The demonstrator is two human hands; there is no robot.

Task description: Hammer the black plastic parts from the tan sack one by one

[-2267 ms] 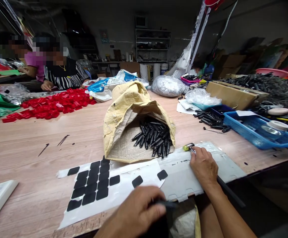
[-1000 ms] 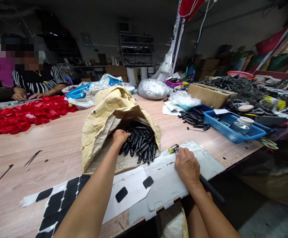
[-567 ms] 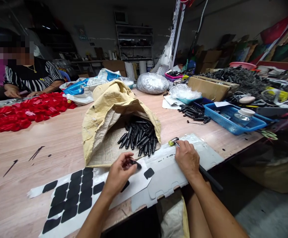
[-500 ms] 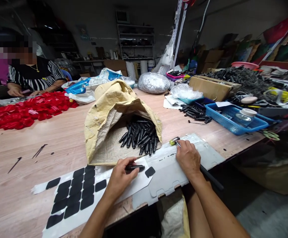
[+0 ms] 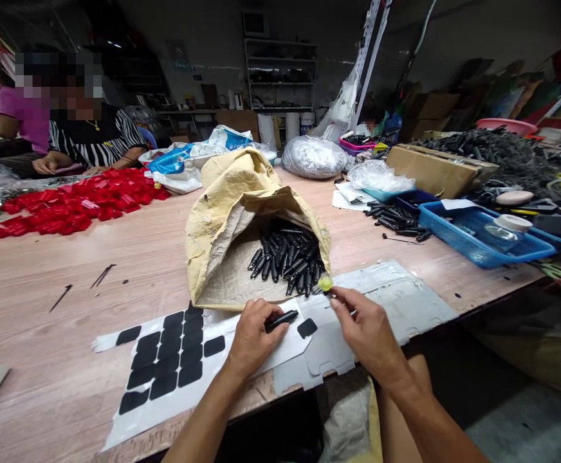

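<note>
My left hand (image 5: 256, 334) is closed around a black tube-shaped piece (image 5: 282, 320), just above a white backing sheet (image 5: 242, 328) that carries black rounded-square stickers (image 5: 168, 355). In my right hand (image 5: 365, 328), thumb and fingers pinch a small item with a yellow-green round end (image 5: 325, 283); the rest of it is too small and covered to name. A lone black sticker (image 5: 307, 328) lies on the sheet between the hands. Beyond them, an open yellow woven sack (image 5: 213, 257) lies on its side, with many similar black tube pieces (image 5: 293, 257) in its mouth.
A grey-white board (image 5: 406, 302) lies at the table's front edge. At right stand a blue tray (image 5: 483, 247) with a lidded jar and a cardboard box (image 5: 437, 168). Red pieces (image 5: 87, 199) are heaped at left, near a seated person (image 5: 94, 145).
My right hand has drawn in toward my left, lifting the yellow-green-ended item off the board. My left hand still holds the black tube piece. The camera view has shifted left.
</note>
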